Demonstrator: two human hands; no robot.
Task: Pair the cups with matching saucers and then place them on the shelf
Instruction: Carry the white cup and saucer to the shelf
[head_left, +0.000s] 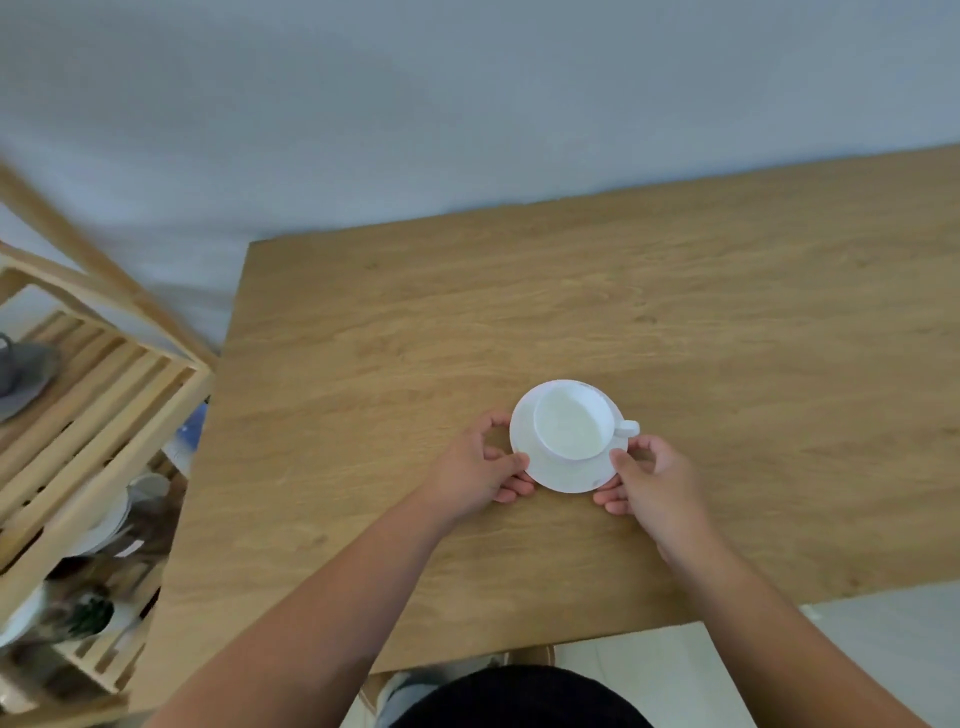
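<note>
A pale grey wall (467, 104), smooth and matte, filled the far part of the view. Below it lay a rectangular wooden table (675, 312) with a flat top and a streaked, light brown grain. At the left stood a slatted shelf (104, 395) of pale wood, its upper tier built of parallel strips with gaps between them. On that tier, at the far left edge, rested a grey cup on a grey saucer (23, 382), both round and partly cut off by the frame. Lower tiers held blurred whitish dishes whose shapes could not be told.

Two bare forearms reached from the near edge toward the middle of the table. The left hand (478, 467) curled its fingers around the left rim of a white saucer (561, 475), thumb on top and fingertips tucked beneath. The right hand (649, 478) grasped the right rim in the same manner, thumb above and fingers below. The saucer was circular, glossy and shallow, and sat near the centre of the table. On it stood a white cup (571, 423), round, smooth and empty, with its small loop handle (627, 428) pointing right, just above the right thumb.
</note>
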